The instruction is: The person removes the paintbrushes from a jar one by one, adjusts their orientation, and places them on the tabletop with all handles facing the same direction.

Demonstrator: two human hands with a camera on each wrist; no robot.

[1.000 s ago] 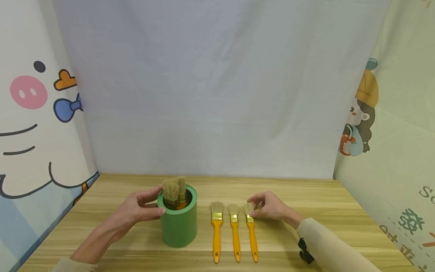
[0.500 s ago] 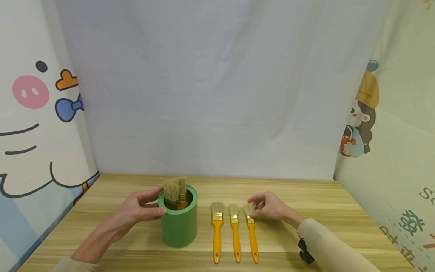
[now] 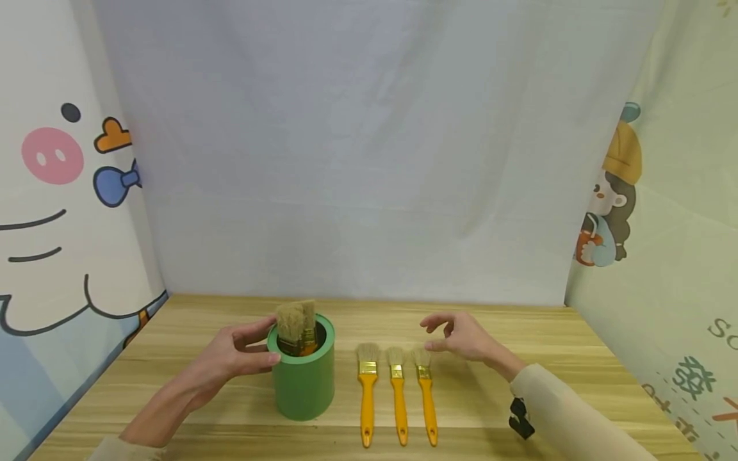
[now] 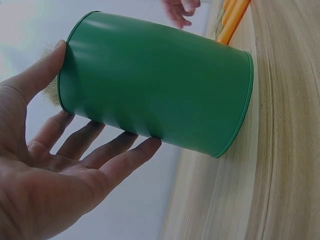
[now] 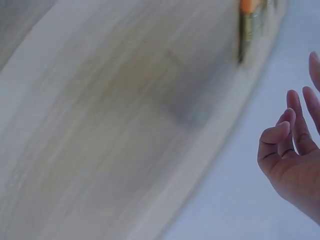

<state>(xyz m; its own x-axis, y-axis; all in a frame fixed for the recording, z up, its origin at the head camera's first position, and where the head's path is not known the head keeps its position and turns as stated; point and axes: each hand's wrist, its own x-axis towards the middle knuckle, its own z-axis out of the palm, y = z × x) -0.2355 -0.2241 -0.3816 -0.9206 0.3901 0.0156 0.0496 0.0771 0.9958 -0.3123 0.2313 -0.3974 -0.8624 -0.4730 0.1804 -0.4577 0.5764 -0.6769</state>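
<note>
A green cylindrical can stands upright on the table, holding two paintbrushes with bristles up. My left hand grips its left side; the left wrist view shows the thumb at the can's rim and fingertips against the wall of the can. To the right lie three yellow-handled paintbrushes in a row, bristles away from me: a wide one, a narrower middle one and a right one. Just above the right brush's bristles hovers my right hand, fingers loosely bent, holding nothing.
The wooden table ends at a pale cloth backdrop. Printed cloths hang at the left and right. A black strap piece hangs by the right sleeve.
My right hand has let go of the right brush's bristles and risen slightly away from them. The left hand, the can and the brushes stay where they were.
</note>
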